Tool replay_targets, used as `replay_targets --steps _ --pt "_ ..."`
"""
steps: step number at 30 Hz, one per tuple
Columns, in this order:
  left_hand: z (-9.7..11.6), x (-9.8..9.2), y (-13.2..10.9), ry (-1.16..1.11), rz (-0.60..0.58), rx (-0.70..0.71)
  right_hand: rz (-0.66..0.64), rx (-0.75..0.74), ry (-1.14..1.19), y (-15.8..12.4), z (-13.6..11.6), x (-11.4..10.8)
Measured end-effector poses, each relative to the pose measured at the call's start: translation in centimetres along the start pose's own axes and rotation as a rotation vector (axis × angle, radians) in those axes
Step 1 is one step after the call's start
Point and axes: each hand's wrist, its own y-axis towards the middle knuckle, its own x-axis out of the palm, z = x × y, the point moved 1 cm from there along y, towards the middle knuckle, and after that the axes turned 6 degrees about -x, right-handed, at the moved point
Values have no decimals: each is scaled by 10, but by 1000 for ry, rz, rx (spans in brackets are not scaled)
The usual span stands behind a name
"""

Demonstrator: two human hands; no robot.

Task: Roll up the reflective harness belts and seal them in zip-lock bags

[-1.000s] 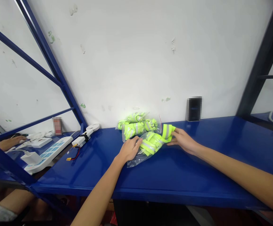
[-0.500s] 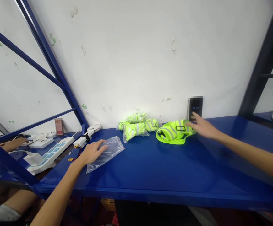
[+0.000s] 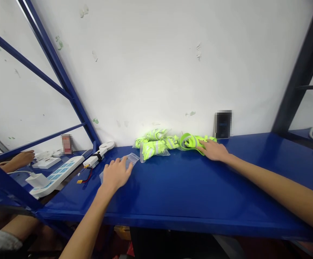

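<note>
A clear plastic zip bag (image 3: 133, 159) lies on the blue shelf, partly hidden under my left hand (image 3: 116, 173). That hand is open over the bag, fingers apart. To the right, my right hand (image 3: 213, 149) has its fingers closed on a fluorescent yellow-green reflective strap (image 3: 190, 141), loosely coiled with grey stripes. The fingers cover part of the strap. Just left of the coil sits a small pile of similar straps in clear bags (image 3: 155, 148), against the wall.
A phone (image 3: 223, 125) leans on the wall at right. At left are a small white fan (image 3: 107, 145), a battery pack with wires (image 3: 93, 160) and a power strip (image 3: 60, 176). Another person's hand (image 3: 23, 157) shows beyond the blue frame post (image 3: 71, 86).
My right hand has come left onto the strap, which now lies farther back, closer to the bagged pile. My left hand has slid right over the clear bag.
</note>
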Motion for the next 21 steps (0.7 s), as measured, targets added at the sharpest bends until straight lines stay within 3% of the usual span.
replay_targets --steps 4,8,10,12,14,16,19,21 --pt "-1 26 -3 25 -228 -13 61 131 -10 23 -9 4" --pt "-36 39 9 -124 -282 -8 57 57 -54 28 -14 3" --pt "-52 38 12 -192 -260 -29 21 28 -50 25 -11 -1" --pt "-57 34 11 -231 -125 -92 31 7 -68 20 -11 -9" --pt "-49 27 8 -257 88 -131 133 -50 -126 10 -19 -18" --pt "-29 18 10 -304 246 -37 274 -185 -169 -5 -39 -25" --pt "8 8 29 -428 231 185 331 -538 -86 -39 -85 -26" --pt "27 6 50 -498 200 98 334 -688 1 -61 -112 -23"
